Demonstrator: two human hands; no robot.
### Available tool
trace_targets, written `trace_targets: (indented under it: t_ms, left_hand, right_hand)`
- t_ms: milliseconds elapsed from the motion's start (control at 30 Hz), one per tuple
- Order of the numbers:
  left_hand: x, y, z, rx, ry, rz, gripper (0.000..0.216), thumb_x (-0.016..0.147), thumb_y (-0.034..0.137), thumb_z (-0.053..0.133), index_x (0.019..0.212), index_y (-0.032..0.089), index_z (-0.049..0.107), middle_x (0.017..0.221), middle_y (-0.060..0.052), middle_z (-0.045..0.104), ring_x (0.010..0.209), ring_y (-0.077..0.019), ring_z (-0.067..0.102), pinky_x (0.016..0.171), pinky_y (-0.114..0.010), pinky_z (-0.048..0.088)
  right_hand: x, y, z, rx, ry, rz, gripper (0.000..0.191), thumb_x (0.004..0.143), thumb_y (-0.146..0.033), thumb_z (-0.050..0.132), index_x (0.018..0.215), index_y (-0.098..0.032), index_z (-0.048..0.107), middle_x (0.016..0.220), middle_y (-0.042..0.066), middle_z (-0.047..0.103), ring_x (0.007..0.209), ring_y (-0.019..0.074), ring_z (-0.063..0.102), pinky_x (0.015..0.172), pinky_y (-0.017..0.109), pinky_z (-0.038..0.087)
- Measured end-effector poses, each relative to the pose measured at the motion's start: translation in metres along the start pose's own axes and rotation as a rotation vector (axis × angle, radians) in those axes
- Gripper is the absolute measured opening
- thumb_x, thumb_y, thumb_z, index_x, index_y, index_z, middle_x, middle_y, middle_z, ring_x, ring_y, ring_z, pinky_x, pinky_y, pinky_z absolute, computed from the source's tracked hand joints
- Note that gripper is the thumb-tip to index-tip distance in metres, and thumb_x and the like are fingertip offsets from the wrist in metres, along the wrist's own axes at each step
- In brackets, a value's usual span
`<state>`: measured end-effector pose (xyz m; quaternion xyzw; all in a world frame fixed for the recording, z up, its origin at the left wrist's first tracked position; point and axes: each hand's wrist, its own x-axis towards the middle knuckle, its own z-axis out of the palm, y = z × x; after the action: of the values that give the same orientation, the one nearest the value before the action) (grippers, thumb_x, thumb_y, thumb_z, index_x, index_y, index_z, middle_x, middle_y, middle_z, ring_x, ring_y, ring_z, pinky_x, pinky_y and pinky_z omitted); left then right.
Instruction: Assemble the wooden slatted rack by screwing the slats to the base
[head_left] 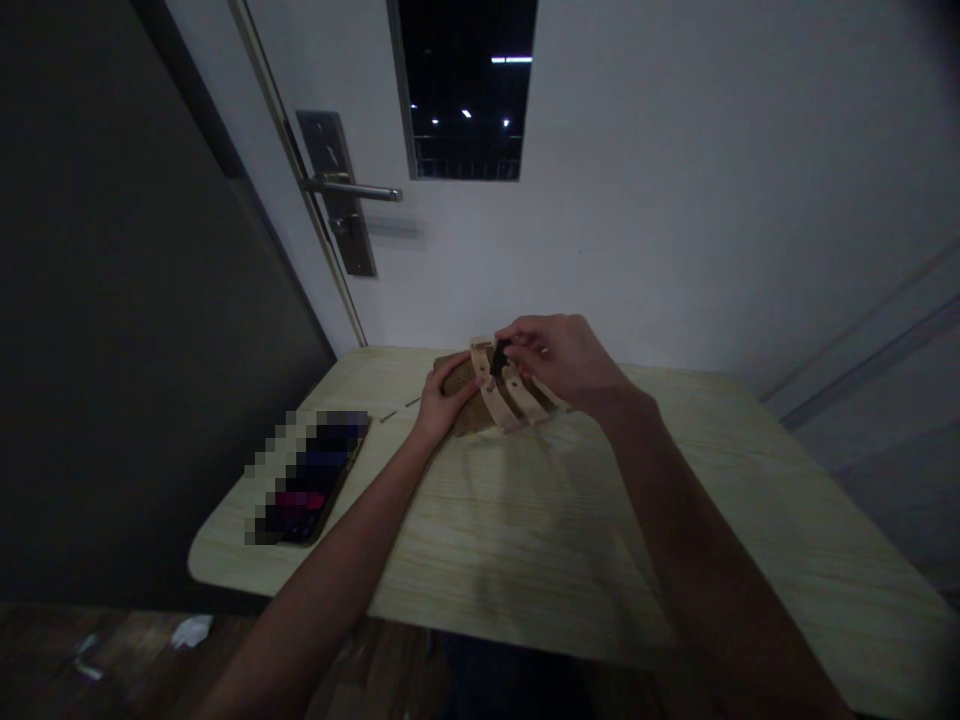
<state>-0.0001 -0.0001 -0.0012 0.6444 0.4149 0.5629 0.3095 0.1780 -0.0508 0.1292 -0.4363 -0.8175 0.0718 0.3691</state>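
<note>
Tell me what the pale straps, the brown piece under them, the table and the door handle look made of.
Pale straps: perhaps thin wood or leather, matte; they curve and have small holes.
Brown piece: possibly cardboard or wood, dull and tan.
Table: wood or laminate, streaky grain.
Door handle: likely metal, bright highlights.

Pale wood-grain tabletop (525,560) stood before a white door (465,260). Silver metal lever handle (360,190) sat left of a dark rectangular window (469,80), white lights (511,60) showing there. Dark rectangular phone (330,465) lay tabletop-left; crumpled white scrap (192,631) on brown floor (142,680).
</note>
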Motion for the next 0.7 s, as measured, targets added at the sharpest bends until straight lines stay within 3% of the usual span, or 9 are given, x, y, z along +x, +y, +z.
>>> trace_targets:
  t_ms: [200,333,533,700]
  left_hand:
    - [-0.0007,0.0012,-0.0008,-0.021,-0.007,0.02,0.043,0.072,0.037,0.07,0.113,0.026,0.062,0.12,-0.006,0.06,0.115,-0.0238,0.052,0.104,-0.043,0.036]
    - [-0.0003,0.0012,-0.0004,-0.045,-0.01,0.009,0.043,0.072,0.037,0.07,0.113,0.025,0.062,0.12,-0.006,0.061,0.115,-0.0234,0.053,0.104,-0.043,0.037]
    - [-0.0006,0.0017,0.0,-0.021,0.008,-0.016,0.044,0.07,0.037,0.071,0.112,0.026,0.063,0.118,-0.006,0.061,0.113,-0.0238,0.054,0.104,-0.044,0.037]
    - [-0.0009,0.001,0.0,-0.015,0.0,0.0,0.044,0.071,0.038,0.07,0.113,0.026,0.062,0.119,-0.006,0.061,0.113,-0.0237,0.054,0.104,-0.044,0.037]
  right_hand:
    - [-0.0013,-0.0008,0.0015,-0.048,0.034,0.018,0.012,0.078,-0.029,0.064,0.079,-0.017,0.063,0.069,0.002,0.065,0.062,0.0127,0.057,0.061,0.025,0.041]
    - [-0.0013,-0.0027,0.0043,-0.025,0.032,0.005,0.016,0.078,-0.027,0.062,0.091,-0.017,0.061,0.066,-0.001,0.062,0.058,0.011,0.054,0.058,0.023,0.039]
    - [0.001,-0.0008,0.0054,-0.014,0.0,-0.069,0.013,0.081,-0.028,0.06,0.08,-0.019,0.069,0.074,0.002,0.067,0.066,0.0123,0.058,0.066,0.025,0.041]
    - [0.0006,0.002,0.0024,0.008,-0.037,-0.045,0.02,0.082,-0.02,0.056,0.096,-0.021,0.071,0.088,0.004,0.07,0.075,0.0138,0.062,0.071,0.026,0.045]
